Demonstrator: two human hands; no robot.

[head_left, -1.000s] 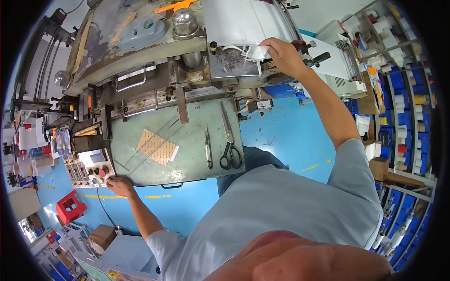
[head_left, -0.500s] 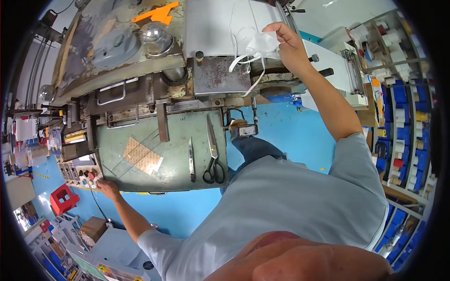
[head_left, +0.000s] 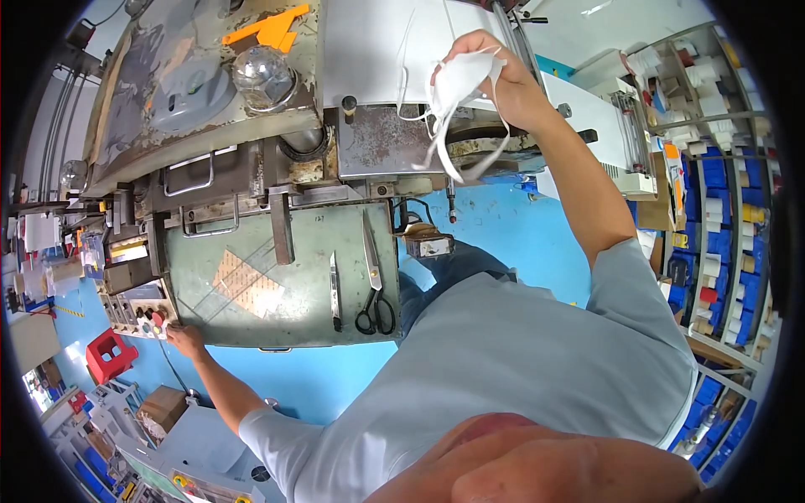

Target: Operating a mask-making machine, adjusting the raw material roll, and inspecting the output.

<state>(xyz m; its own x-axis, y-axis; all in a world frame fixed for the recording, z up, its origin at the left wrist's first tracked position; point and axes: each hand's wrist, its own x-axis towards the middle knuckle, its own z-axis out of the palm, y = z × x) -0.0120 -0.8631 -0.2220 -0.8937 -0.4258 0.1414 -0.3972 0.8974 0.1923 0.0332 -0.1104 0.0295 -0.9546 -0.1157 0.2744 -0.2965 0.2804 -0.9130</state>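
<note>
right hand (head_left: 503,80): grip clamped on white face mask (head_left: 457,88), held above the machine (head_left: 251,159) | left hand (head_left: 186,339): fingers together at button panel (head_left: 138,314) | risk: dangling straps could be snagged if machine is started

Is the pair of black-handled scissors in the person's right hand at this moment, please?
No: the scissors lie on the green table, while the right hand holds up a white face mask.
</note>
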